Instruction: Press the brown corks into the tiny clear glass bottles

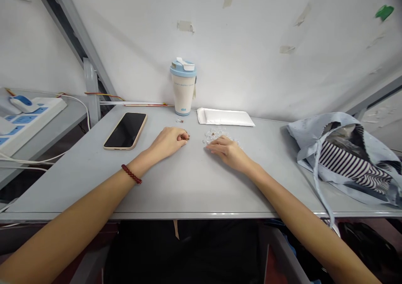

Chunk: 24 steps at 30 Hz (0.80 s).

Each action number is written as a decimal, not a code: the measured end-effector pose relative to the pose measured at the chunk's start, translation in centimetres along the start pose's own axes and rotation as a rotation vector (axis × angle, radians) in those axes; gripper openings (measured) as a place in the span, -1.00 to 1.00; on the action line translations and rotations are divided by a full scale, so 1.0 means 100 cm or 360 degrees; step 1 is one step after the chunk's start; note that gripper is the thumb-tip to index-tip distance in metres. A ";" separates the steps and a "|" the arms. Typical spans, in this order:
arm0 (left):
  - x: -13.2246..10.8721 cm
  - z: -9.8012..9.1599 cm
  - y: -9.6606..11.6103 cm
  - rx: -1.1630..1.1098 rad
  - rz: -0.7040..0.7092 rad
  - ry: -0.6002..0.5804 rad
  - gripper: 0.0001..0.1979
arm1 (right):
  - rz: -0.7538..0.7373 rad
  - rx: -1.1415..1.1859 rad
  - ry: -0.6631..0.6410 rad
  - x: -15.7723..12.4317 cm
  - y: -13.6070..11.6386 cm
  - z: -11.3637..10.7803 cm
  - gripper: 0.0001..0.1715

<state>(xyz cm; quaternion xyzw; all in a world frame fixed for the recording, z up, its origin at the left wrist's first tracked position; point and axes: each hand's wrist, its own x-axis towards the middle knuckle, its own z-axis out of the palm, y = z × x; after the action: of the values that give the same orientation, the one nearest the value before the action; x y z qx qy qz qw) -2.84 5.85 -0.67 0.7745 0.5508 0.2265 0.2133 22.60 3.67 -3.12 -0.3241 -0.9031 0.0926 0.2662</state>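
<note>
My left hand (pixel 169 142), with a dark red beaded bracelet (pixel 131 174) at its wrist, rests on the grey table. Its thumb and fingers are curled together around small brown bead-like pieces (pixel 185 137). My right hand (pixel 228 151) lies at the near edge of a loose pile of small clear beads (pixel 216 132), covering part of it. Its fingers are bent and pressed together, tips down at the table; what they hold, if anything, is hidden. A brown piece shows among the clear ones. Beyond my left hand lies a tiny clear-and-brown piece (pixel 179 121).
Against the wall stand a cream cup with a blue lid (pixel 182 87) and a flat white packet (pixel 226 117). A phone (pixel 126 131) lies at the left. On the right sits a light blue cloth bag (pixel 314 137), its strap over the table's edge. A power strip (pixel 31 121) is far left.
</note>
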 end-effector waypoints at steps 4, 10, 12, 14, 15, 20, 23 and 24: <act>0.000 0.003 0.001 0.0017 0.0079 0.0041 -0.87 | 0.0207 0.0189 0.0171 0.001 -0.007 -0.003 -0.68; -0.013 0.002 0.026 -0.0861 -0.0005 -0.0122 -0.87 | 0.0900 0.1058 0.0427 0.006 -0.023 -0.012 -0.76; -0.018 0.007 0.036 -0.1023 0.0054 -0.0167 -0.87 | 0.1010 0.1252 0.0430 0.007 -0.027 -0.012 -0.71; -0.022 0.014 0.043 -0.1079 0.0112 -0.0154 -0.86 | 0.1029 0.1354 0.0447 0.008 -0.030 -0.011 -0.69; -0.024 0.017 0.045 -0.1096 0.0126 -0.0138 -0.86 | 0.1019 0.1383 0.0461 0.008 -0.031 -0.010 -0.69; -0.027 0.029 0.049 -0.1119 0.0096 0.0019 -0.86 | 0.0998 0.1464 0.0452 0.009 -0.035 -0.007 -0.70; -0.030 0.031 0.051 -0.1108 0.0093 0.0081 -0.85 | 0.0991 0.1473 0.0409 0.009 -0.037 -0.008 -0.72; -0.030 0.031 0.052 -0.1101 0.0097 0.0084 -0.85 | 0.0978 0.1463 0.0391 0.008 -0.038 -0.008 -0.72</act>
<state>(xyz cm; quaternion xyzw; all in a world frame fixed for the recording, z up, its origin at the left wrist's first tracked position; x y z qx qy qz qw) 2.01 1.15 -0.54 0.6663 0.4234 0.4261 0.4419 20.50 1.27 -0.81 -0.4312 -0.5966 0.5111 0.4438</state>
